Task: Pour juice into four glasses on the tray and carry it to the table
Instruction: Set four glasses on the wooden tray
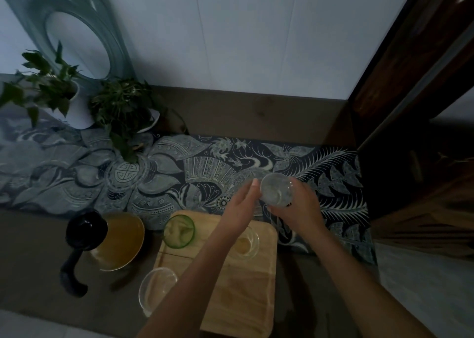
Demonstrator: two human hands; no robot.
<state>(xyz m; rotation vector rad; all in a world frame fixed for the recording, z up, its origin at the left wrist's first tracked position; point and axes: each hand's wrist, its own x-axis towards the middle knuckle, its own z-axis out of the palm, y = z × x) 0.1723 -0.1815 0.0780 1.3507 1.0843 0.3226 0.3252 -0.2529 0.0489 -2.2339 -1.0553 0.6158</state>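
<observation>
Risk, as I judge it: the tilted glass (276,189) slipping and knocking the glasses on the tray (243,281). Right hand (298,209) clasps that glass beyond the tray's far edge; left hand (242,204) flat, fingers extended, tips touching its rim. Green glass (179,231) at the tray's far-left corner; juice jug (116,240) left of the tray.

So you've got a brown counter (38,248) with a dark patterned runner cloth (179,168) laid along the back. Straight on the counter sit the juice pitcher (115,240) with its black handle, and the wooden tray (246,286). Two potted plants (77,99) stand at the back left, on the cloth.
</observation>
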